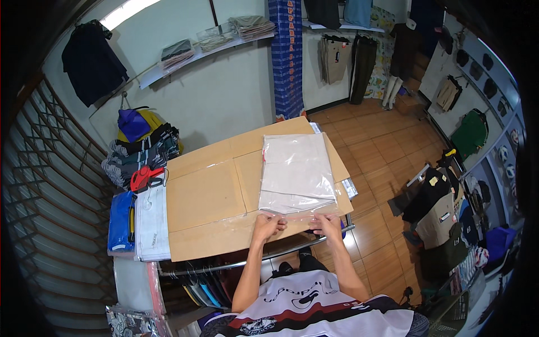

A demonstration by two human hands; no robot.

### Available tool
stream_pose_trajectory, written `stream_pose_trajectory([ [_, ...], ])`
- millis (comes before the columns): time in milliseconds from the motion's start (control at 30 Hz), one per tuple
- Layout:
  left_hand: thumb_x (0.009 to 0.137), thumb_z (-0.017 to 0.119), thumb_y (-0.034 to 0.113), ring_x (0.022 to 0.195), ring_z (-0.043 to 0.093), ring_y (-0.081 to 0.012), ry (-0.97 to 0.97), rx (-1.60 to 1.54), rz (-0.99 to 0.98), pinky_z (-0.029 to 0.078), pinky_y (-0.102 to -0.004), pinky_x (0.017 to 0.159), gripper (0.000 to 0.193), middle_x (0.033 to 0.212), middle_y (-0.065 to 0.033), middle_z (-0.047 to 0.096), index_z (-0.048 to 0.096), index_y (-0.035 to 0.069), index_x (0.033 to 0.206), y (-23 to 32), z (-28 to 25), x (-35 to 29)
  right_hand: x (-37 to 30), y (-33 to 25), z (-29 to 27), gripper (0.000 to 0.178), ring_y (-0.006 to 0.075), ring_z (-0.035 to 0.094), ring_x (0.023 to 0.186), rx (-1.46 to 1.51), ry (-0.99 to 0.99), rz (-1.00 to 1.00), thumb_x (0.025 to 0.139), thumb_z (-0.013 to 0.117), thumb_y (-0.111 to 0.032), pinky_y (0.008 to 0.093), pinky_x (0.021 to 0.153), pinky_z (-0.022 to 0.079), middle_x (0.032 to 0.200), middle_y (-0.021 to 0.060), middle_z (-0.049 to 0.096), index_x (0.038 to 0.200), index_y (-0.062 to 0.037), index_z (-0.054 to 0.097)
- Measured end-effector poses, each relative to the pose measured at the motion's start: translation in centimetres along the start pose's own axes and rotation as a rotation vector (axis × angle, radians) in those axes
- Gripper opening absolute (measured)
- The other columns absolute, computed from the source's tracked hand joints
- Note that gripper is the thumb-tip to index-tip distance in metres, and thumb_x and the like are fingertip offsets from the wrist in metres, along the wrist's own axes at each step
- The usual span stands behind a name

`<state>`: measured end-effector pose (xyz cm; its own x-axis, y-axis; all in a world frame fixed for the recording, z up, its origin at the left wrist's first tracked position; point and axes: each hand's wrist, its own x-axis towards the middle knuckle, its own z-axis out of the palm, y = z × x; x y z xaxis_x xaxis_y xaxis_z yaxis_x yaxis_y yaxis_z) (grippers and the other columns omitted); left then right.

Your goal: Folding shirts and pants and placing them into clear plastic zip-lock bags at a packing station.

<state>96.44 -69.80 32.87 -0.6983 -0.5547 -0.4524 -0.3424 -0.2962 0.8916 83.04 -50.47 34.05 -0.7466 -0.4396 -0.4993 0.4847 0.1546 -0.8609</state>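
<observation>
A folded pale garment in a clear plastic bag [296, 171] lies on a flattened brown cardboard sheet [208, 196] that covers the table. My left hand [268, 226] and my right hand [327, 223] both pinch the near edge of the bag, at its open flap, with the fingers closed on the plastic. The hands are a short way apart, side by side at the cardboard's front edge.
Red scissors [144, 177] lie at the left on a stack of folded clothes [140, 151]. A white packet [151, 222] and a blue one [120, 220] sit beside the cardboard. Hanging clothes [342, 56] line the far wall and the right side over the wooden floor [382, 163].
</observation>
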Motion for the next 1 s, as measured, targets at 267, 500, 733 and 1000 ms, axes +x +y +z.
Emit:
stream_pose_trajectory([
  [267, 0.099, 0.06, 0.016, 0.067, 0.071, -0.015, 0.008, 0.046, 0.055, 0.044, -0.0223, 0.045, 0.027, 0.082, -0.014, 0.074, 0.071, -0.008, 0.093, -0.4, 0.1, 0.3, 0.5, 0.3, -0.1, 0.031, 0.0195, 0.073, 0.07, -0.026, -0.022, -0.004, 0.093, 0.068, -0.025, 0.0272, 0.056, 0.056, 0.092, 0.0145, 0.074, 0.104, 0.0037, 0.068],
  [500, 0.096, 0.062, 0.017, 0.061, 0.068, -0.0123, -0.029, 0.036, 0.017, 0.043, -0.0239, 0.045, 0.027, 0.077, -0.0112, 0.074, 0.073, -0.008, 0.09, 0.0, 0.8, 0.4, 0.1, -0.3, 1.0, 0.029, 0.0215, 0.072, 0.071, -0.064, -0.054, 0.021, 0.093, 0.067, -0.023, 0.0286, 0.057, 0.057, 0.091, 0.0153, 0.074, 0.103, 0.0044, 0.069],
  [733, 0.096, 0.063, 0.019, 0.062, 0.069, -0.0128, 0.01, 0.084, 0.076, 0.044, -0.0256, 0.045, 0.028, 0.079, -0.0119, 0.075, 0.074, -0.006, 0.09, -0.8, 1.0, 0.5, 0.2, 0.2, 1.2, 0.031, 0.0221, 0.072, 0.071, -0.032, -0.042, -0.009, 0.094, 0.066, -0.024, 0.0296, 0.058, 0.058, 0.09, 0.0161, 0.073, 0.104, 0.0052, 0.068],
  [1000, 0.097, 0.063, 0.02, 0.065, 0.071, -0.0151, -0.051, 0.051, 0.037, 0.045, -0.0254, 0.046, 0.029, 0.081, -0.0127, 0.075, 0.073, -0.008, 0.094, -0.3, 1.9, 0.5, 0.5, 0.2, 1.9, 0.031, 0.022, 0.072, 0.071, -0.047, -0.073, 0.039, 0.094, 0.064, -0.025, 0.0294, 0.059, 0.058, 0.088, 0.0154, 0.073, 0.103, 0.0051, 0.069],
])
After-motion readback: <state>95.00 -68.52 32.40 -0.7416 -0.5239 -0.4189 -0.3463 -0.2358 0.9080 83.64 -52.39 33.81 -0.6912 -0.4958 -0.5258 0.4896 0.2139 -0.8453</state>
